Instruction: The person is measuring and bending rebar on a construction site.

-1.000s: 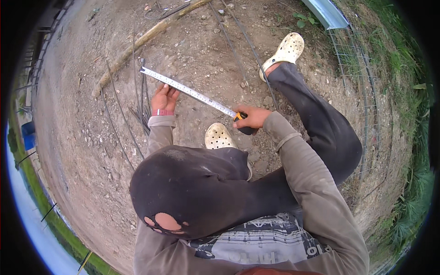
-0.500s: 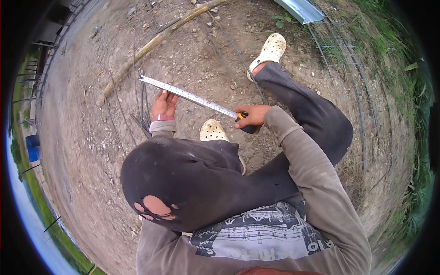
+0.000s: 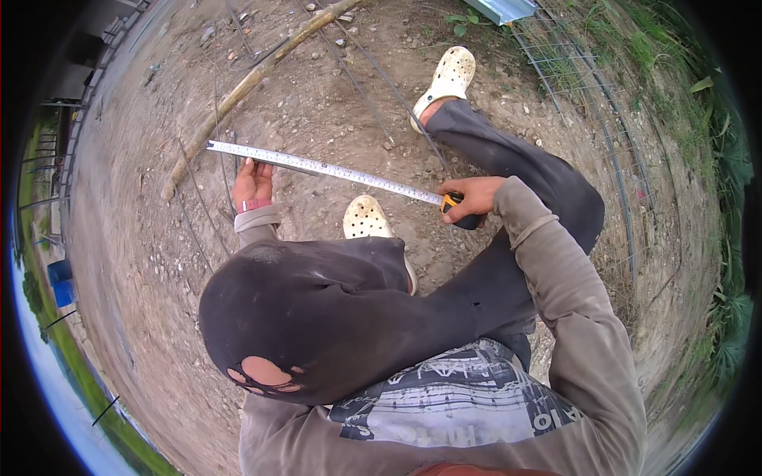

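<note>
Right of centre, my right hand [image 3: 474, 198] was clamped on the tape measure [image 3: 468, 221], presumably anchoring it; at centre-left, my left hand [image 3: 252, 186] met the extended blade [image 3: 341, 170], likely for support, closure not determinable.

The bare brown earth ground [image 3: 143, 262] was strewn with small pale stones. A long, slightly curved, light-brown wooden pole [image 3: 242, 89] was laid slantwise across it. Thin dark metal rods [image 3: 206, 210] were scattered near the pole's lower end, and two long grey metal rods [image 3: 397, 90] were stretched out to its right, one just beside a cream perforated clog [image 3: 451, 75]. A second cream perforated clog [image 3: 367, 218] was planted nearer. At the right, grey wire mesh [image 3: 609, 151] was spread near green grass [image 3: 655, 55].
</note>
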A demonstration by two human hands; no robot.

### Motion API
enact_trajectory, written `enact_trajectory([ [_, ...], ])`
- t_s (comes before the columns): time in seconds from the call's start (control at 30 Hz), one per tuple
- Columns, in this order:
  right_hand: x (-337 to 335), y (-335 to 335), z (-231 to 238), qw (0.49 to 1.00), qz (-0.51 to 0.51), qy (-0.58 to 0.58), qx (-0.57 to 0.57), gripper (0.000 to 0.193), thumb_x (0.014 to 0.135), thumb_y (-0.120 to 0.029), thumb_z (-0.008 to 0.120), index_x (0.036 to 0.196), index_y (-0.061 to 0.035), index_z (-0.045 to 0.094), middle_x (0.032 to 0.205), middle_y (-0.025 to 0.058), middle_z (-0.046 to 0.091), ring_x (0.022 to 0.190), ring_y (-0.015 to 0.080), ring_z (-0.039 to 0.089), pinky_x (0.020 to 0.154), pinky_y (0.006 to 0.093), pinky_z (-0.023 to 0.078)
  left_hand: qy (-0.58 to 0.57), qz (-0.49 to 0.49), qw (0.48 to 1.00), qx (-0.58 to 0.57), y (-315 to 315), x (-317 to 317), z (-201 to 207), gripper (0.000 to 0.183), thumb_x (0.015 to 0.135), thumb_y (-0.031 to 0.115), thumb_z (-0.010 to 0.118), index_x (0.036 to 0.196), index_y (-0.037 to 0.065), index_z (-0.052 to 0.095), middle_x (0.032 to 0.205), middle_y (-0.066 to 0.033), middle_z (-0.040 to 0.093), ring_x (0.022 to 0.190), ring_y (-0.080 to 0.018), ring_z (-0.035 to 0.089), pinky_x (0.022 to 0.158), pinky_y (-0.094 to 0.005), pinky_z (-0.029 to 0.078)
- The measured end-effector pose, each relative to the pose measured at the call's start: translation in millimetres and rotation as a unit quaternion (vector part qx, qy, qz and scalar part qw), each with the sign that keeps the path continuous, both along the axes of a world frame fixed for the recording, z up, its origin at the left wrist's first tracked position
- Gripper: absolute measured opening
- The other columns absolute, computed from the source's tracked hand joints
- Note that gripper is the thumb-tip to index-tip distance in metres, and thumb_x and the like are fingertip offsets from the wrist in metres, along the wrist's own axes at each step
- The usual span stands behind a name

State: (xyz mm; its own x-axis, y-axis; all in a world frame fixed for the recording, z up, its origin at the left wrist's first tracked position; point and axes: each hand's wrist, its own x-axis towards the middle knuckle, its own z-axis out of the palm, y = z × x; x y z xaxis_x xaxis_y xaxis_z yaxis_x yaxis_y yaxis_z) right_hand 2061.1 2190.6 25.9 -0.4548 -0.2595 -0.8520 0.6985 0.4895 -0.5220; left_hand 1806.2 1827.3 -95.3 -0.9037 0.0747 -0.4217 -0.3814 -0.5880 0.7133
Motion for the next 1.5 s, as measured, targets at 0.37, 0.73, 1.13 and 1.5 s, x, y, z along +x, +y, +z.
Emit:
enact_trajectory([
  [0.37, 18, 20, 1, 1.0, -0.022, -0.01, 0.02, 0.068, 0.072, -0.035, 0.073, 0.129, -0.0119, 0.043, 0.113, 0.0143, 0.05, 0.097, 0.0268, 0.056, 0.068, 0.0372, 0.057, 0.007, 0.005, 1.0, -0.013, 7, -19, -1, 0.019, 0.093, 0.004, 0.044, 0.108, -0.004, 0.05, 0.108, -0.0164, 0.057, 0.101, -0.0286, 0.057, 0.093, -0.0454, 0.046],
  [0.73, 20, 27, -16, 0.995, 0.053, 0.059, 0.064, 0.067, 0.069, -0.042, 0.072, 0.125, -0.0119, 0.049, 0.108, 0.0124, 0.058, 0.099, 0.0245, 0.055, 0.08, 0.0352, 0.045, 0.008, -0.007, 1.0, -0.027, 12, -18, 2, 0.019, 0.094, 0.007, 0.043, 0.107, -0.003, 0.051, 0.108, -0.0156, 0.058, 0.101, -0.0281, 0.057, 0.092, -0.0449, 0.046],
  [1.13, 15, 25, -20, 0.989, 0.086, 0.092, 0.073, 0.064, 0.069, -0.04, 0.07, 0.123, -0.0117, 0.05, 0.106, 0.011, 0.059, 0.098, 0.0234, 0.056, 0.083, 0.0336, 0.042, 0.005, 0.027, 0.999, -0.023, 8, -21, 8, 0.02, 0.093, 0.005, 0.045, 0.108, -0.008, 0.049, 0.108, -0.0189, 0.055, 0.102, -0.0309, 0.055, 0.096, -0.0461, 0.045],
  [1.5, 11, 22, -19, 0.991, 0.084, 0.08, 0.069, 0.068, 0.069, -0.04, 0.071, 0.126, -0.0104, 0.047, 0.109, 0.0139, 0.058, 0.098, 0.025, 0.056, 0.083, 0.0339, 0.042, -0.021, 0.055, 0.998, -0.027, 9, -14, 17, 0.018, 0.093, 0.004, 0.044, 0.106, -0.007, 0.05, 0.107, -0.018, 0.056, 0.101, -0.0307, 0.055, 0.093, -0.0458, 0.046],
])
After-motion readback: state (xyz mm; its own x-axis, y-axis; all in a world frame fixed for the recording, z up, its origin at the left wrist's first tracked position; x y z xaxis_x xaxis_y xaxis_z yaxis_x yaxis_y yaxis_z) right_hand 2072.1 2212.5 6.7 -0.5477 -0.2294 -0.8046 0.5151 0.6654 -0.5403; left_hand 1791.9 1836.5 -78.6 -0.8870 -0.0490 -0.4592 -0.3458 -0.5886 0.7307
